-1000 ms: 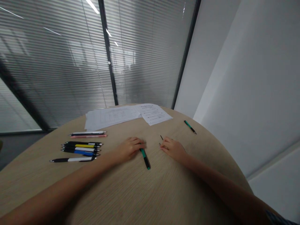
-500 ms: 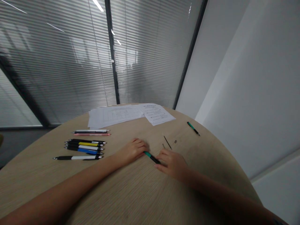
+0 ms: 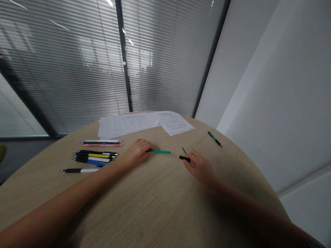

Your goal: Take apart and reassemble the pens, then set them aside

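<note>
My left hand (image 3: 140, 150) is closed on the black end of a green pen barrel (image 3: 162, 151), which points right just over the table. To its right, my right hand (image 3: 199, 166) pinches a short black pen piece (image 3: 184, 158), apart from the barrel. Behind the right fingers a thin dark ink refill (image 3: 184, 150) shows in part; the rest of it is hidden. A whole green and black pen (image 3: 215, 139) lies farther right, near the table's edge.
On the left lie several click pens, among them a yellow one (image 3: 98, 156), a blue one (image 3: 97, 163) and a white one (image 3: 89, 170). Behind them are a pink pen (image 3: 103, 145) and a silver pen (image 3: 100, 141). Printed papers (image 3: 129, 124) cover the back of the round wooden table (image 3: 144, 206).
The pen has come apart: my left hand has drawn the green barrel left, and my right hand has moved slightly right and away with the black piece.
</note>
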Available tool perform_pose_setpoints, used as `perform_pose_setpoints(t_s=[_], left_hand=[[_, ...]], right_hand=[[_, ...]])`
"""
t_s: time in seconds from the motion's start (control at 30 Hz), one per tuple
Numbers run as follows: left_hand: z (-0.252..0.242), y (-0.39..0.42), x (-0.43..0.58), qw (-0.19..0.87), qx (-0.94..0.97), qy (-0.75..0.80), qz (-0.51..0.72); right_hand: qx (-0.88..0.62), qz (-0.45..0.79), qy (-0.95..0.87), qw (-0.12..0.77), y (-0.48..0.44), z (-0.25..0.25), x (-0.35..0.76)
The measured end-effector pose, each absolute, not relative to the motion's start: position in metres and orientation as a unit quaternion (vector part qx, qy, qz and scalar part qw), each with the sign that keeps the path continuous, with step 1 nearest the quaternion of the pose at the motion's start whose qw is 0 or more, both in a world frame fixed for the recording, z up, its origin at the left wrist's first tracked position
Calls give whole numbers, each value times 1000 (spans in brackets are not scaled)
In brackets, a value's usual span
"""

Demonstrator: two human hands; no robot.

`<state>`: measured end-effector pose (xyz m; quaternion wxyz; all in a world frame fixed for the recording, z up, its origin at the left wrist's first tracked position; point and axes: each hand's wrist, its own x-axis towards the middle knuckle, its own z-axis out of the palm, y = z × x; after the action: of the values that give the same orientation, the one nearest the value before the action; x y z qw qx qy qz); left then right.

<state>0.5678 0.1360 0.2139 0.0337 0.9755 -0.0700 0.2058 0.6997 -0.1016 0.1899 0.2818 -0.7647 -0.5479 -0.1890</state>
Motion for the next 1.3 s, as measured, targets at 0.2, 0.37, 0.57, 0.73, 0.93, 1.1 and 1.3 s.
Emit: perform_pose_setpoints(t_s=[0.2,0.37,0.57,0.73,0.93,1.1,1.3], left_hand=[[209,147,568,75,968,-12,241],[210,139,569,59,971,-53,227],[219,135,569,-33,975,-76,206],[242,131,564,-165,950,-132,229],[278,103,551,-262,897,-234,268],[286,77,545,-280,868,-272,307],[281,67,546,-284,865,-285,298]], right_hand=[[-791,-178,-516,275,-93,182,706],[-809,-184,-512,221,-85,176,701],[-789,-163,-546,229,-87,182,700],[-766,-3,-471,438,-93,192,693],[-562,476,-224,638,-97,201,664],[-460,571,-155,662,-94,194,655],[-457,580,-189,648,-92,191,655]])
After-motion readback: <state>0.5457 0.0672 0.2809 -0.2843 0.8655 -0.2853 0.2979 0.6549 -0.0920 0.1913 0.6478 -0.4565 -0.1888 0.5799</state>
